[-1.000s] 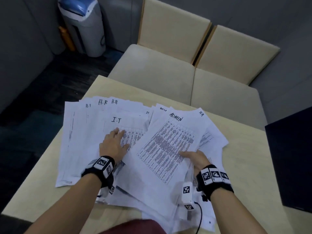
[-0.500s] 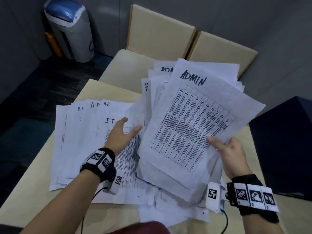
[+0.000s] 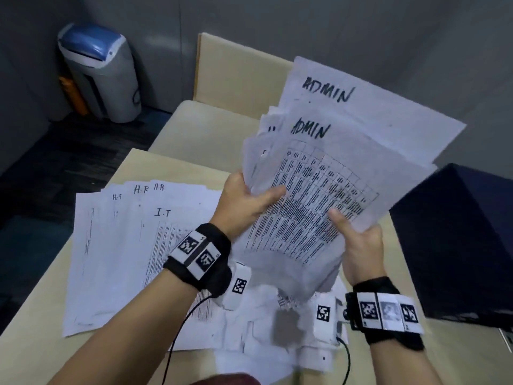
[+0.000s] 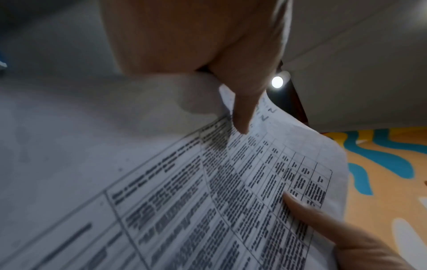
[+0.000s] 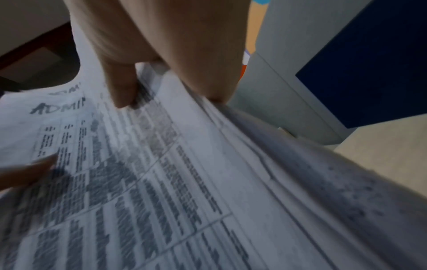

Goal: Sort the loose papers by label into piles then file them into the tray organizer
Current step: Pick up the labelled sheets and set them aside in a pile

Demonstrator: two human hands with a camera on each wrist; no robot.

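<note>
Fingers of your left hand (image 3: 244,205) are curling round the left edge of the raised stack of papers (image 3: 327,195), thumb lying across the printed table on the top sheet, while your right hand (image 3: 361,245) is pinching the stack's lower right edge with its thumb on the front and the other fingers behind it. You are holding that stack up off the table (image 3: 36,315), tilted toward you and fanned at the top, so two sheets are showing the handwritten label ADMIN (one above the other). In the left wrist view your left thumb (image 4: 242,109) is pressing down onto the grid of text, and your right thumb (image 4: 307,211) is coming in from the lower right; the right wrist view is showing many sheet edges layered under your right hand (image 5: 161,36), though it is too blurred to count them. Lying flat on the table to your left are the spread papers (image 3: 116,245), overlapping, with an I.T sheet (image 3: 163,215) on top and H.R labels peeking out behind it. More sheets are lying crumpled below your wrists, probably loose ones. A dark box (image 3: 458,245) is sitting at the table's right side, and a grey bin (image 3: 102,76) with a blue lid is standing on the floor beyond.
</note>
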